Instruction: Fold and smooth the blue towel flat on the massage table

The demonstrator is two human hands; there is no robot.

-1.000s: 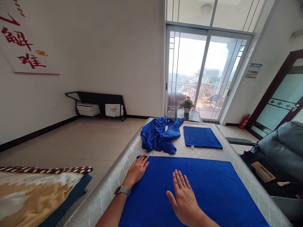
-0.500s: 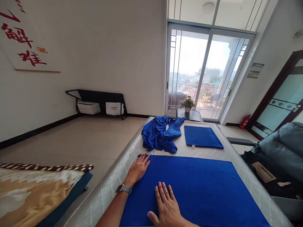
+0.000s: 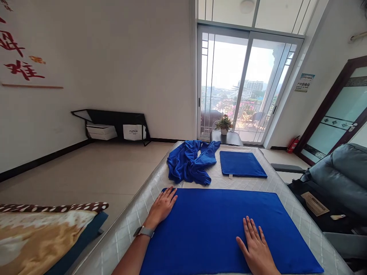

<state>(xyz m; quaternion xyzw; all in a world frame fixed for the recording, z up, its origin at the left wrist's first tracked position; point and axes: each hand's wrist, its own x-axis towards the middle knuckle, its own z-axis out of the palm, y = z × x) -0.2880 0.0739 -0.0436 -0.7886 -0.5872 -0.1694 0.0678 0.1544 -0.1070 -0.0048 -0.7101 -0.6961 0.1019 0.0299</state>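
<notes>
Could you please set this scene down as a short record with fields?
Left grip: open hand, palm down on the large blue cloth, at its far left corner
Right grip: open hand, palm down at the cloth's right half
Left wrist: grey-banded watch
Beyond, left: crumpled blue cloth
Beyond, right: smaller flat blue cloth, white tag
Support: quilted mattress

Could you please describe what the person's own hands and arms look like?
The left hand is ungloved, with a grey-banded watch at the wrist. The right hand is ungloved too, with no watch visible. No sleeves show in view.
</notes>
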